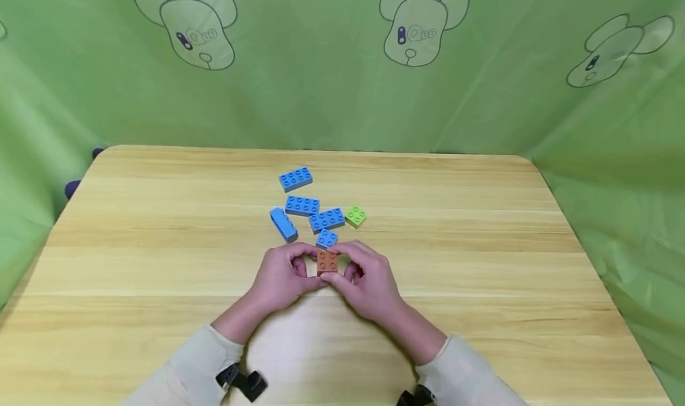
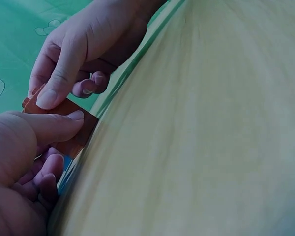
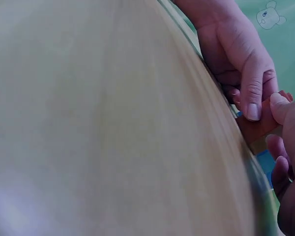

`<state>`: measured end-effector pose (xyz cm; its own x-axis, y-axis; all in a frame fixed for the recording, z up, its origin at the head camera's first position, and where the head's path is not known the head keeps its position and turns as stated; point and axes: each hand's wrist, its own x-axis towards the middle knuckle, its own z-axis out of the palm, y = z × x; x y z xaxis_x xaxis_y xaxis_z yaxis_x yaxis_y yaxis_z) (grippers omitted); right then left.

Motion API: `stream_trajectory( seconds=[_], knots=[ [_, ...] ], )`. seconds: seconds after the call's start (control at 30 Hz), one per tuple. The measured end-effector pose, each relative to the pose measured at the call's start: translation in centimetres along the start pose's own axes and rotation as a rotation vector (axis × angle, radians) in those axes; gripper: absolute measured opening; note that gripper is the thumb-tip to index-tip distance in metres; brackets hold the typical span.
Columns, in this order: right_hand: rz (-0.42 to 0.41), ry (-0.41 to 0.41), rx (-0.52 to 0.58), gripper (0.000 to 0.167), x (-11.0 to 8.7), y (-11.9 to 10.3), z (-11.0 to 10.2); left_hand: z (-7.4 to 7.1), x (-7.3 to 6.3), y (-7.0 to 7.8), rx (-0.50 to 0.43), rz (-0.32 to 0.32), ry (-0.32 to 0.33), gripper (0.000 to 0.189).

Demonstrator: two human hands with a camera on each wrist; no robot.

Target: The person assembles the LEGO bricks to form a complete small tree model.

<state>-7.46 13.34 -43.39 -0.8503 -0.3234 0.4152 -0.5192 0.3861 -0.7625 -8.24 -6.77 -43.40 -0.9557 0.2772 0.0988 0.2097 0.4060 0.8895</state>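
Between both hands is a reddish-brown toy building brick (image 1: 327, 262) with studs on top. My left hand (image 1: 282, 277) pinches it from the left with thumb and fingers, and my right hand (image 1: 371, 280) pinches it from the right. In the left wrist view both thumbs press the near side of the brown brick (image 2: 69, 109). The right wrist view shows the same brown brick (image 3: 258, 127), partly covered by fingers. Just beyond it lies a small blue brick (image 1: 326, 238). Whether the brown piece is one brick or a stack, I cannot tell.
Past the hands lie longer blue bricks: one (image 1: 296, 179) farthest back, one (image 1: 302, 205) nearer, another (image 1: 327, 219) to its right, and one tipped on its side (image 1: 283, 224). A light green brick (image 1: 355, 216) sits at their right. A green curtain (image 1: 321, 97) hangs behind the wooden table (image 1: 160, 233).
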Motion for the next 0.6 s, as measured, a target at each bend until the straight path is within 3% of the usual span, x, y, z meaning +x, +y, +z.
stream_trajectory(
  seconds=[0.23,0.37,0.47,0.6],
  knots=[
    [-0.013,0.071,0.036,0.043,-0.1,-0.9,0.4,-0.5,0.0,0.3,-0.027,-0.017,-0.057,0.046],
    [-0.046,0.094,0.044,0.043,-0.1,-1.4,0.4,-1.2,0.1,0.7,-0.035,0.015,-0.078,0.051],
    [-0.037,0.088,0.040,0.043,-0.1,-0.9,0.5,-1.9,0.4,0.9,-0.026,0.070,-0.037,0.048],
    [-0.006,0.066,0.053,0.043,-0.3,0.2,0.6,-3.1,1.1,0.9,0.016,0.100,0.089,0.038]
  ],
)
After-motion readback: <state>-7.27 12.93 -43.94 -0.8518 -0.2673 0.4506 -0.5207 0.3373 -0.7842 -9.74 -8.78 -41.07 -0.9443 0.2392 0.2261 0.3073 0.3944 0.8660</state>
